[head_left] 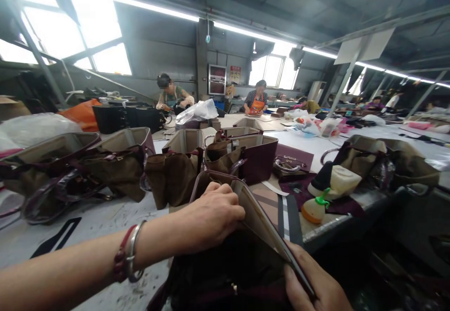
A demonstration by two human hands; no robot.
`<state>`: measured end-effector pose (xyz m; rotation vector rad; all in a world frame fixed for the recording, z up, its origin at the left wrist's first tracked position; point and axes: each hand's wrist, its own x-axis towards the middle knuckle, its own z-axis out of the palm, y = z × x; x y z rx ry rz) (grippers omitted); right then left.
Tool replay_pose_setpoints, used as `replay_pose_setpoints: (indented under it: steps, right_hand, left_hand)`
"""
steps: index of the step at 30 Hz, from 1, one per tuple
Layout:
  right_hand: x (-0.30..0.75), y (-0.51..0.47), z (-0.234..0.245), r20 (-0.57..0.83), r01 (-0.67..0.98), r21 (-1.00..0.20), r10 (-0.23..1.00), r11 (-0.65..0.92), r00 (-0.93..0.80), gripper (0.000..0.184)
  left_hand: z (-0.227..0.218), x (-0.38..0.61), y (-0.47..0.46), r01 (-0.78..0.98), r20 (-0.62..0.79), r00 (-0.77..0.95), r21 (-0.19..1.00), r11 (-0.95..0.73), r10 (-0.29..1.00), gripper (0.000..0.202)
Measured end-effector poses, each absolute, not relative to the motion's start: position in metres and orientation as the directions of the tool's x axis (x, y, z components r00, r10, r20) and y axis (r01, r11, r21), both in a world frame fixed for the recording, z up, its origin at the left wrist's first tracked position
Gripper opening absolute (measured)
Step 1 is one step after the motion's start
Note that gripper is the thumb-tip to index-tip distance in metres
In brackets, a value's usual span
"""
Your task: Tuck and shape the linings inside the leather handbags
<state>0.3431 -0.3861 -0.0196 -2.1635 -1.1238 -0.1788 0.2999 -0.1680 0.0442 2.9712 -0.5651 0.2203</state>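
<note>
Left hand (214, 215) curled at mouth of bag (225, 269), can't tell what it holds; right hand (319, 280) pinches bag's rim; green-nozzled bottle (312, 212), orange liquid inside

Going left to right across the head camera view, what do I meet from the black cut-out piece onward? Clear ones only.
Black cut-out piece → silver bangle → left hand → right hand, pinching the edge of the bag → rightmost brown bag.
</note>
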Motion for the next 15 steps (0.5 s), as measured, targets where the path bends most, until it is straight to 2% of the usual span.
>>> replay_pose_setpoints:
  steps: [3,8,11,15]
  right_hand:
    - [0.346,-0.378,-0.009,0.339,0.743,-0.471,0.680,-0.475,0.650,0.037]
    - [0.355,-0.364,0.007,0.095,0.656,-0.401,0.684,-0.639,0.724,0.028]
    - [0.362,-0.362,0.012,0.023,0.638,-0.506,0.731,-0.580,0.682,0.020]
    - [0.371,-0.364,0.011,0.026,0.572,-0.692,0.776,-0.441,0.630,0.023]
  left_hand:
    - [0.051,0.307,-0.171,-0.382,0.123,0.920,0.063,-0.922,-0.373,0.017]
    - [0.052,0.317,-0.168,-0.407,0.123,0.911,0.106,-0.907,-0.394,0.015]
    - [0.048,0.321,-0.160,-0.414,0.137,0.908,0.135,-0.900,-0.397,0.020]
    - [0.045,0.328,-0.151,-0.425,0.120,0.904,0.169,-0.889,-0.409,0.023]
